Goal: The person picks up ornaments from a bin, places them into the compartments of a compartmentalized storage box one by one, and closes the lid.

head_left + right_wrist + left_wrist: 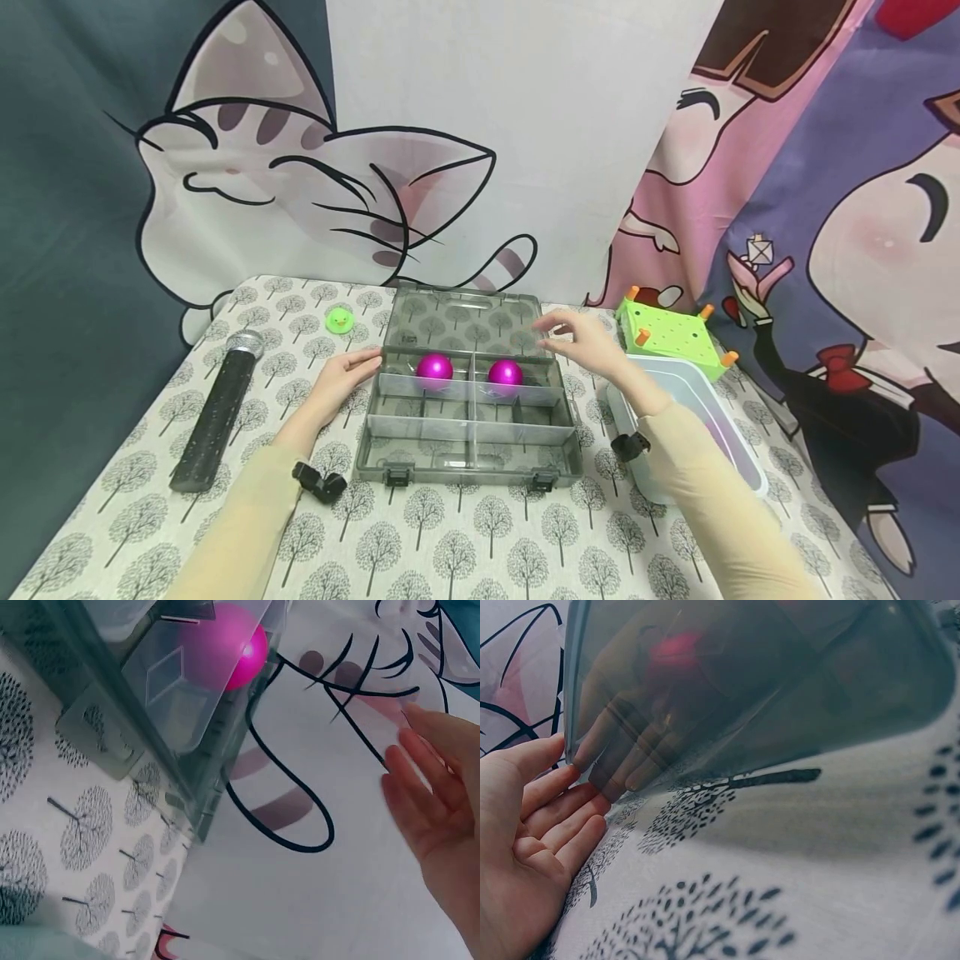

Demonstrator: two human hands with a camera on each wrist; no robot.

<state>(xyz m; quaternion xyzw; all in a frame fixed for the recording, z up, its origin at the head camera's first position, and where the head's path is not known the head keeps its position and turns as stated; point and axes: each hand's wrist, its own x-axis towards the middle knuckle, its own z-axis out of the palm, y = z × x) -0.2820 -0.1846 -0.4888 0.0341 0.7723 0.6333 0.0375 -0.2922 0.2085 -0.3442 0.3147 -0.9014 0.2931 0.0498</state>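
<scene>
A grey see-through compartment box (472, 475) lies on the table, its lid (465, 321) folded back. Two shiny magenta balls (435, 367) sit in the back row, one in each half. My left hand (336, 390) is at the box's back left corner, fingers extended and fingertips right at its side wall (705, 712). Beside the lid's right edge, my right hand (588, 340) is raised with nothing in its fingers. In the right wrist view that hand (442, 795) appears apart from the box, with thumb and fingers loosely bent. One ball (232, 649) shows there through the clear wall.
A black microphone (217, 408) lies on the left. A green duck toy (340, 320) sits behind my left hand. On the right, a translucent tub (753, 471) stands under my right forearm, with a green pegboard (667, 333) with orange legs behind it. A cartoon curtain (562, 150) hangs behind.
</scene>
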